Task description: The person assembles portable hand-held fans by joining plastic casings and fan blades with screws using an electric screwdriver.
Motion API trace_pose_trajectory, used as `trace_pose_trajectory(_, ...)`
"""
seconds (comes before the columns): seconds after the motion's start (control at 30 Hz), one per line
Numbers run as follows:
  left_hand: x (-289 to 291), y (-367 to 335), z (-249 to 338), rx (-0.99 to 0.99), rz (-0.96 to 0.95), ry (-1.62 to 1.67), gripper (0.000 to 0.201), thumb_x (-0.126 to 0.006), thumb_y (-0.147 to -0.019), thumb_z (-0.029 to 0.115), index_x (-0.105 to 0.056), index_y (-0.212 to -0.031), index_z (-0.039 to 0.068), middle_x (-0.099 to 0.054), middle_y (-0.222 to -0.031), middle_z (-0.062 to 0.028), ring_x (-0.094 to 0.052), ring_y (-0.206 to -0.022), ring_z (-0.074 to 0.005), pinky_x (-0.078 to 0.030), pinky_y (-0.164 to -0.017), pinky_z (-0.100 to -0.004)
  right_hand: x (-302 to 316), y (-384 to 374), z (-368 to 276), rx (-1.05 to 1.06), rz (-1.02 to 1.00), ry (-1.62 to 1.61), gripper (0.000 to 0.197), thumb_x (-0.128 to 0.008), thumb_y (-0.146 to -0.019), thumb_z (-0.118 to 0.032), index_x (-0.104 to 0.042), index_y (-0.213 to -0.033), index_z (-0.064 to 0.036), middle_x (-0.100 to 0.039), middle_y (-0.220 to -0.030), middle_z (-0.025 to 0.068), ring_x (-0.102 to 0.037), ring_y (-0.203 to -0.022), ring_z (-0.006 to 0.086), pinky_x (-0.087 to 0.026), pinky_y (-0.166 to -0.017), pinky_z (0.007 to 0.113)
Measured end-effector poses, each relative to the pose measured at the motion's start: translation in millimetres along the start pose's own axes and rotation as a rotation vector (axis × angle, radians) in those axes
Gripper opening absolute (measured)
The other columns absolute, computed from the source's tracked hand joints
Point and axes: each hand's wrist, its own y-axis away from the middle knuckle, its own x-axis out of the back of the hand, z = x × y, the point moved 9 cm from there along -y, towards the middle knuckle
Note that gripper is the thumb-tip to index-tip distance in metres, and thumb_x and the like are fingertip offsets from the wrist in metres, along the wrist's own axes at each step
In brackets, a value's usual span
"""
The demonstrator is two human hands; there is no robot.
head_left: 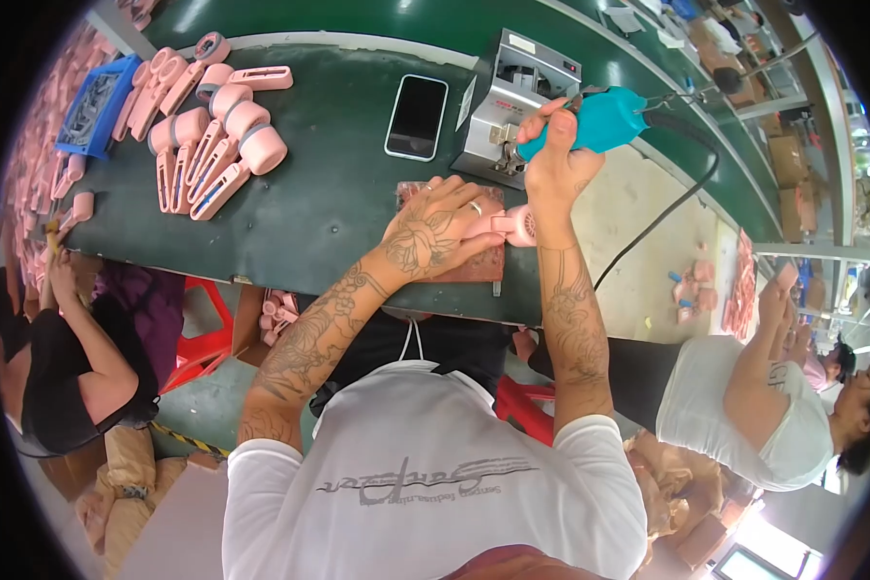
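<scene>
My left hand (433, 230) lies over a pink plastic housing (522, 226), its fingers curled around the part and pressing it down. The housing's round grille end sticks out to the right; the rest is mostly hidden under my fingers. Beneath it is a reddish work pad (481, 269) at the table's front edge. In my right hand (553, 174) is a teal electric screwdriver (604, 121), gripped with the thumb up along its body. Its tip end is at the front of a silver screw feeder (493, 126); whether it touches is hard to see.
A phone (417, 116) lies left of the feeder. Several pink housings with slotted handles (213, 145) are grouped at the left, near a blue tray (97, 106). The screwdriver's black cable (667, 220) loops down at the right. Co-workers (744, 406) sit on both sides.
</scene>
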Motion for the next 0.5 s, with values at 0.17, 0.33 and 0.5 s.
trace_pose_trajectory(0.17,-2,0,-7,0.059,-0.008,-0.004,0.049,-0.066,-0.092,0.046,-0.069,-0.119,0.005,-0.063,-0.122,-0.0147,-0.057,-0.119,-0.0364,-0.042,-0.108,-0.0501,2,7,-2,-0.132,-0.009,0.046,0.04,-0.063,-0.101,-0.038,-0.058,-0.097,0.0022,-0.058,-0.071,0.0051,-0.059,-0.062,0.0151,-0.047,-0.057,0.029)
trace_pose_trajectory(0.33,1,-4,-6,0.084,-0.049,0.035,0.052,-0.066,-0.092,0.048,-0.068,-0.122,0.006,-0.064,-0.121,-0.015,-0.058,-0.119,-0.0375,-0.043,-0.109,-0.0512,17,33,-20,-0.247,0.015,0.004,0.041,-0.068,-0.099,-0.036,-0.063,-0.105,0.0042,-0.061,-0.073,0.0047,-0.059,-0.063,0.0132,-0.046,-0.055,0.027)
trace_pose_trajectory(0.5,3,-1,-8,0.08,0.024,-0.001,0.055,-0.066,-0.091,0.05,-0.067,-0.125,0.007,-0.065,-0.12,-0.0151,-0.058,-0.12,-0.0383,-0.044,-0.108,-0.0517,13,44,-20,-0.302,-0.019,0.001,0.042,-0.069,-0.098,-0.037,-0.063,-0.105,0.0037,-0.061,-0.074,0.0048,-0.059,-0.063,0.0129,-0.047,-0.056,0.027)
